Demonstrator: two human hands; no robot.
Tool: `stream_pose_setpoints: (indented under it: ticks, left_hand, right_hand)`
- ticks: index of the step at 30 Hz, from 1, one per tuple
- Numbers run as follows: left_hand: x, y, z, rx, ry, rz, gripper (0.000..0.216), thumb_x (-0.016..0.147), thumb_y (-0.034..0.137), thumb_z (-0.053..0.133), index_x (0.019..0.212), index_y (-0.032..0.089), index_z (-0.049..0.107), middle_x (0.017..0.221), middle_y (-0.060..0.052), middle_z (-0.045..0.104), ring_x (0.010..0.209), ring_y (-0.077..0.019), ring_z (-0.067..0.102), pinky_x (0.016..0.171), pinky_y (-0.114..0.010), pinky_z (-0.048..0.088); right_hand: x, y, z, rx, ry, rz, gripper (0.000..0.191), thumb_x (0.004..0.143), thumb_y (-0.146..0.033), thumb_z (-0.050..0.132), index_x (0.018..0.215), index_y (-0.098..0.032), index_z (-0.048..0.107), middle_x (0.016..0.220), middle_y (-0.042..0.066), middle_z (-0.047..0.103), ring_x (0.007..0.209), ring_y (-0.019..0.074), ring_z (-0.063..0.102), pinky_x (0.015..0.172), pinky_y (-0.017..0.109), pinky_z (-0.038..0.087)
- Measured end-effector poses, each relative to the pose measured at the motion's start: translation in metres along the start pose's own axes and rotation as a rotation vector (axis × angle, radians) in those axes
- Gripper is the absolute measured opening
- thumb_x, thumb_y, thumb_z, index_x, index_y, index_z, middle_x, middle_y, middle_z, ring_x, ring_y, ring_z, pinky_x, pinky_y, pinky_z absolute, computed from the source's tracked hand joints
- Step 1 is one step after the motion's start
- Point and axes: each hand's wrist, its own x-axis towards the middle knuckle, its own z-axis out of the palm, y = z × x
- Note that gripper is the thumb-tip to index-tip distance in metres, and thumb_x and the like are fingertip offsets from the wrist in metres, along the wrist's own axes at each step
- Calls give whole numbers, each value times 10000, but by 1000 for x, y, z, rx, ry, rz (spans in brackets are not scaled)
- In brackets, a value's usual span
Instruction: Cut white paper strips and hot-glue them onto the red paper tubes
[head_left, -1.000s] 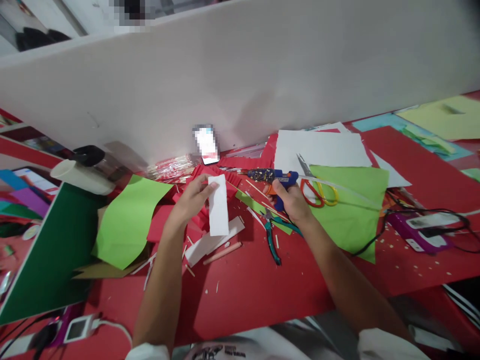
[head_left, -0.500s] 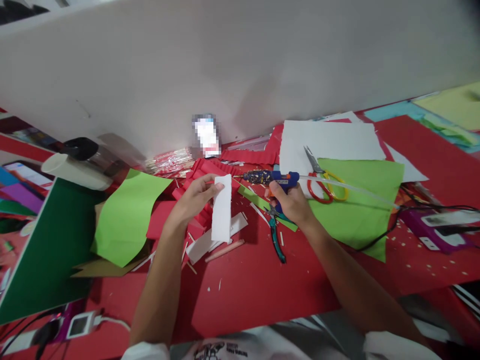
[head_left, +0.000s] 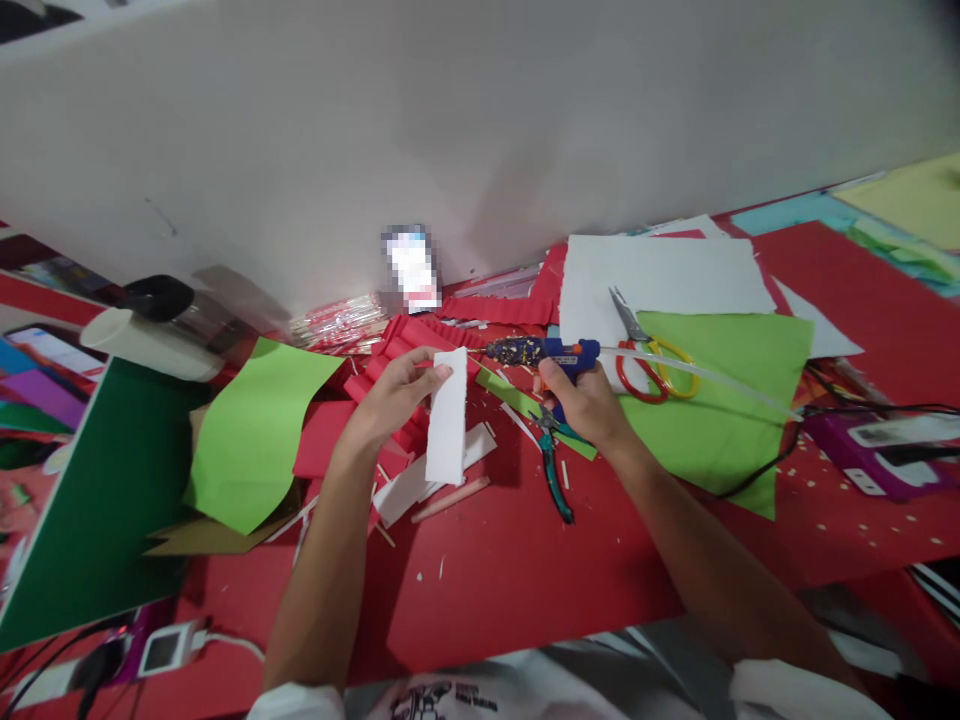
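My left hand [head_left: 394, 400] pinches the top of a white paper strip [head_left: 446, 420] and holds it upright above folded red paper [head_left: 420, 338]. My right hand [head_left: 589, 405] is wrapped round the handle of a blue hot glue gun [head_left: 544, 352]. Its nozzle points left, a short way from the strip's upper edge. A clear glue stick [head_left: 705, 372] juts out of the gun's back to the right.
Green-handled pliers [head_left: 553, 470] lie under my right wrist. Scissors [head_left: 645, 345] rest on white and green sheets [head_left: 720, 400]. A green board [head_left: 97, 490] and a white cup [head_left: 146, 343] stand at the left. A black cable [head_left: 787, 450] runs right. A grey partition [head_left: 480, 130] stands behind.
The right hand has raised the glue gun and carried its nozzle leftward, closer to the white strip. The left hand has kept the strip in about the same place.
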Motion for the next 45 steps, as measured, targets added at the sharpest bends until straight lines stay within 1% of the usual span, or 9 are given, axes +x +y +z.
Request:
stream_pose_setpoints:
  ticks: [5,12,19,22,29,35,37,41,45]
  left_hand:
    - [1,-3,-1,15,12,9,413,805,480,822,1027,165,675,710,7,631,618,-119,570,572,-243,460]
    - [1,-1,2,44,-13,3,345,825,450,805,991,175,680,700,4,622,611,-122,557,552,-244,437]
    - [3,-3,2,25,23,17,378,818,480,813,990,169,686,693,13,603,587,-109,531,535,-236,419]
    - [3,-4,2,15,28,14,407,812,505,815,997,165,689,705,10,610,589,-108,527,538,-238,421]
    - [3,-6,0,7,17,15,362,817,461,827,962,166,676,680,19,600,578,-99,519,528,-220,399]
    - [4,-8,-1,8,34,25,416,817,515,811,997,160,690,709,8,623,583,-103,524,528,-221,397]
    - [4,-7,0,3,30,25,423,808,518,818,992,160,690,700,10,617,577,-102,519,524,-221,395]
    - [4,-5,2,-8,29,27,406,795,494,835,975,161,689,679,15,600,565,-98,505,512,-221,384]
    - [4,-6,3,-30,28,31,394,785,468,848,963,159,682,664,23,586,552,-91,493,499,-217,368]
  right_hand:
    - [0,-3,-1,14,-24,21,637,884,-806,582,665,-210,629,576,11,601,495,136,533,503,282,426]
    - [0,-3,0,-29,22,-9,627,923,-773,552,625,-221,553,561,-1,544,522,135,505,526,285,406]
    - [-2,-3,-3,-52,-28,20,613,904,-775,581,641,-221,561,570,0,550,523,142,506,530,301,405]
    - [-1,-4,-3,-68,-33,17,604,917,-756,578,633,-225,542,565,-6,528,523,139,491,525,300,386]
    - [-1,-8,-2,-67,1,-22,569,971,-672,551,619,-232,475,558,-25,471,534,130,456,541,297,360]
    - [-1,-8,-6,-35,-86,-12,580,942,-685,594,603,-226,490,529,-30,469,510,123,452,518,286,346]
    - [0,-8,-6,-16,-77,1,586,932,-707,596,615,-219,530,546,-21,502,513,124,469,515,283,353]
    - [1,-9,-5,33,-23,-23,573,916,-740,597,740,-199,666,627,1,590,547,129,505,533,278,391]
    - [1,-11,-5,23,-27,-5,576,905,-747,609,702,-209,637,588,-7,559,522,130,494,512,279,383]
